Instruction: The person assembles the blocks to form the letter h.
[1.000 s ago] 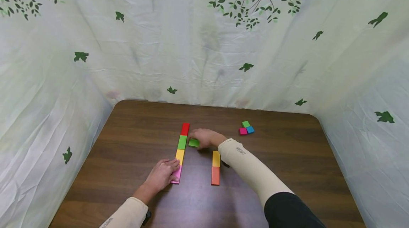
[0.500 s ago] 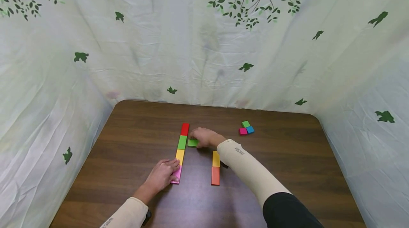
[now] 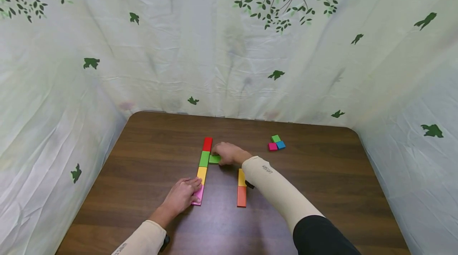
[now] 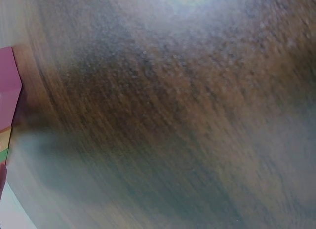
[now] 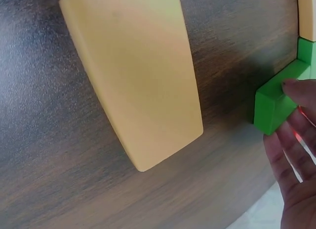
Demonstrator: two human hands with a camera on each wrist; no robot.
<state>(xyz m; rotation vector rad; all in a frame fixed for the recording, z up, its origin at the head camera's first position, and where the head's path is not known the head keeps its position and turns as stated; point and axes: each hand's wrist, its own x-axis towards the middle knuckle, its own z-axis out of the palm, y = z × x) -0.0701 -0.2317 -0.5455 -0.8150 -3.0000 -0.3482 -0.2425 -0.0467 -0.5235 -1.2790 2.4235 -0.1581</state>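
Note:
In the head view a row of flat blocks runs away from the person: a pink block (image 3: 197,198), a yellow block (image 3: 202,173), a green block (image 3: 204,159) and a red block (image 3: 207,143) at the far end. My left hand (image 3: 181,194) rests on the pink block, its fingertips reaching the yellow one. With thumb and fingers, my right hand (image 3: 229,153) pinches another green block (image 5: 284,93). That block lies crosswise, its left end against the green block of the row. The right wrist view shows the thumb on one side and the fingers on the other.
Right of the row, a second yellow block (image 3: 241,177) and an orange block (image 3: 241,196) lie end to end, partly under the right forearm. Small green (image 3: 276,138), blue (image 3: 280,145) and magenta (image 3: 273,147) blocks cluster farther back. A patterned curtain (image 3: 229,68) surrounds the wooden table (image 3: 322,167).
My right hand has slid the crosswise green block slightly left, closing the small gap to the row. The left hand and the row stay in place.

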